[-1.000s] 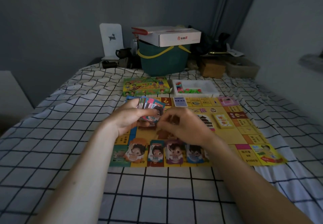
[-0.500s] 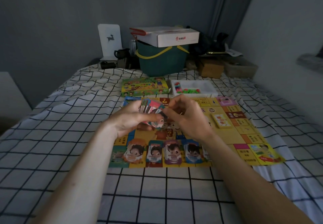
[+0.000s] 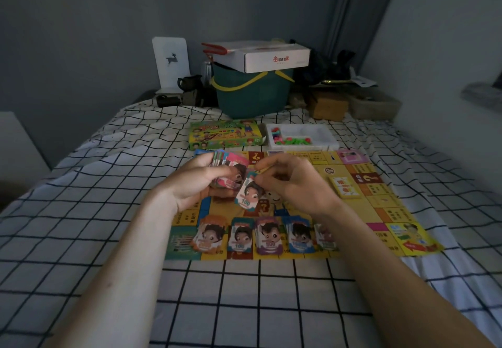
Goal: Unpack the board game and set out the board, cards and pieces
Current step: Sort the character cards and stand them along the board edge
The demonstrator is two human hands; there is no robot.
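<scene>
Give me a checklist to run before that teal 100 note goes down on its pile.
1. Teal 100 note pinched by right hand: ok.
2. Remaining stack held in left hand: ok.
3. Matching teal pile visible in the row on the board: ok.
4. Path down to that pile unobstructed: ok.
5. Only one note pinched: cannot tell.
6. Piles in the row kept apart: cannot tell, rightmost pile is partly hidden by the right forearm.
</scene>
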